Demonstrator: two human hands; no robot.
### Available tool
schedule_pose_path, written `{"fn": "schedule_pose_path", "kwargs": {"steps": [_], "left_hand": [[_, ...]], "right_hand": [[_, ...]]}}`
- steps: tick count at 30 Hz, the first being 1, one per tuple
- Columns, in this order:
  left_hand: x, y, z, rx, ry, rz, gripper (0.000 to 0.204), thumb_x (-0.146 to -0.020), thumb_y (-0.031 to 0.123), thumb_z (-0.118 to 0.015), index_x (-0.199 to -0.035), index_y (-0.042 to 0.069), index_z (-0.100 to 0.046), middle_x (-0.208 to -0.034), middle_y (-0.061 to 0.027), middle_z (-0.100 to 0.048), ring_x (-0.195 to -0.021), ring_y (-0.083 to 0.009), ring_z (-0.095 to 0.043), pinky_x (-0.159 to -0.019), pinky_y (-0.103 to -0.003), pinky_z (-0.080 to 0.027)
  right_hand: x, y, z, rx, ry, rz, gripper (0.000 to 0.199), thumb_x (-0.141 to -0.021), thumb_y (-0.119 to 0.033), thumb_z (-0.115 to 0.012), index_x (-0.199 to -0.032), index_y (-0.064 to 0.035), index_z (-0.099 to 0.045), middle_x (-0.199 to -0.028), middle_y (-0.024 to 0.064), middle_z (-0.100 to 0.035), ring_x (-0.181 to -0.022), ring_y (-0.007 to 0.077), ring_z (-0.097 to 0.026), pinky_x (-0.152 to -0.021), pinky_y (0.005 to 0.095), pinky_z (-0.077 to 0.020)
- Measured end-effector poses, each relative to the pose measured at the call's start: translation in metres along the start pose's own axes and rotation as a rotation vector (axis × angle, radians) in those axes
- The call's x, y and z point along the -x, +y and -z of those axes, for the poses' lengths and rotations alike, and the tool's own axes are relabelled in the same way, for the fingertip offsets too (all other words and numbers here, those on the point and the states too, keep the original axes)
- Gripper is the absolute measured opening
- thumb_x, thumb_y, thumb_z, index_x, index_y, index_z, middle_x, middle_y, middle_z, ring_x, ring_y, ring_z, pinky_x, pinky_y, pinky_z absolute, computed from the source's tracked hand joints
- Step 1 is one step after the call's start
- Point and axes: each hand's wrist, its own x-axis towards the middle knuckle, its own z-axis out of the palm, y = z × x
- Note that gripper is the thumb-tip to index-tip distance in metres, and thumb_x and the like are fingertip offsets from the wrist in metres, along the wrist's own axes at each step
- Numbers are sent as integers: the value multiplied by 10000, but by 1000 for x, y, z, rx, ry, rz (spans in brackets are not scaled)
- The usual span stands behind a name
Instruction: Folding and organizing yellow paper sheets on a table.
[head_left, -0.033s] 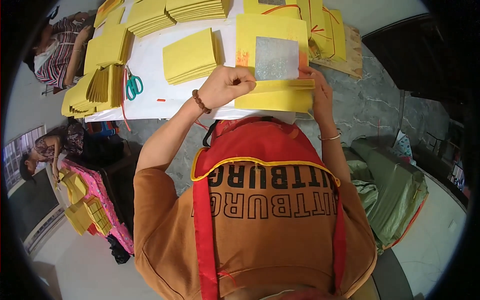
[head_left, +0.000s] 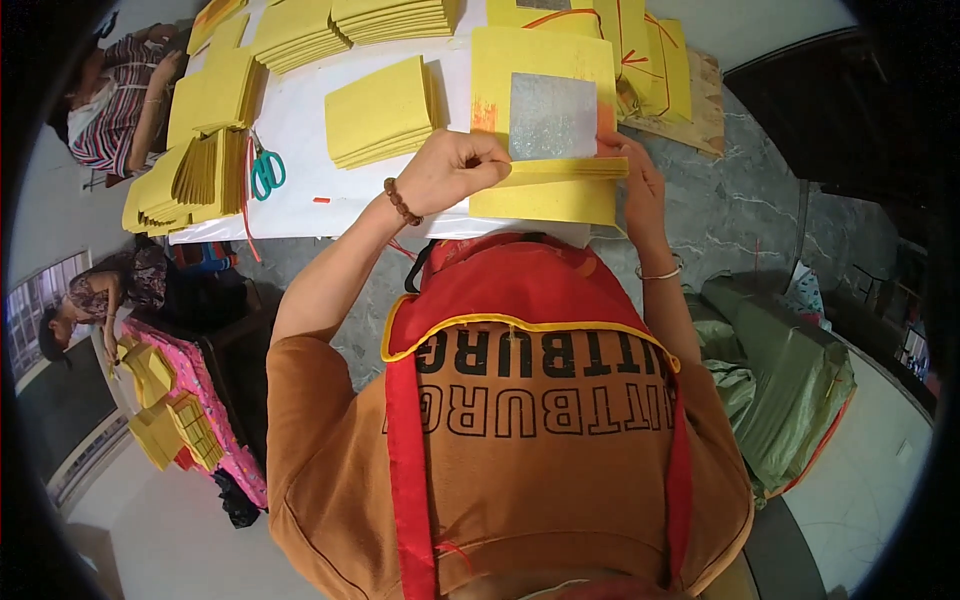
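Note:
A yellow joss paper sheet point(head_left: 545, 55) with a silver square and orange smears lies in front of me at the table's near edge. Across its lower part runs a narrow folded strip of yellow paper point(head_left: 570, 170), layered at its edge. My left hand point(head_left: 455, 170), a beaded bracelet at its wrist, pinches the strip's left end between thumb and bent fingers. At the other end, my right hand point(head_left: 640, 185) grips the strip along its right edge, some fingers hidden beneath. Left of the sheet sits a fanned stack of folded yellow paper point(head_left: 380, 115).
Teal-handled scissors point(head_left: 267, 172) and more yellow paper stacks point(head_left: 215, 95) are on the white-covered table point(head_left: 300, 215). Bundles tied with red string point(head_left: 650, 60) stand at the far right. Two people work at the left, one by a pink-covered table point(head_left: 215, 400). Green-wrapped bales point(head_left: 780, 370) rest at right.

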Motion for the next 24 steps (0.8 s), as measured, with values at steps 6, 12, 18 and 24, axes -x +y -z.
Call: {"fn": "schedule_pose_path", "kwargs": {"steps": [6,12,18,24], "left_hand": [[-7,2,5,137,-50,82,153,-796,135,-586,-777,-9,-633,-608,18,-534,-568,-41,-439,-513,-213,-365],[-11,2,11,205,-117,146,143,-794,128,-590,-788,-6,-641,-646,25,-548,-606,-39,-452,-532,-207,-368],[-13,-3,14,199,-103,127,159,-804,151,-610,-818,-4,-643,-666,30,-548,-628,-32,-450,-559,-204,-379],[-3,-5,35,390,-157,-350,555,-781,270,-667,-1259,65,-473,-1148,-101,-561,-1088,-179,-507,-915,-301,-389]], "right_hand": [[0,-11,-3,11,-16,23,307,-944,-198,-420,-994,33,-615,-1083,80,-577,-1002,133,-514,-888,257,-379],[-1,-10,2,20,-69,61,293,-935,-211,-434,-1027,11,-601,-1113,83,-562,-1025,156,-511,-911,279,-370],[-1,-1,8,221,-127,209,212,-820,-135,-599,-1006,-35,-609,-1131,77,-543,-1039,180,-507,-915,295,-373],[-3,10,5,67,-68,57,260,-784,-54,-627,-1039,-32,-584,-1102,63,-542,-1012,137,-502,-873,268,-398]]}}
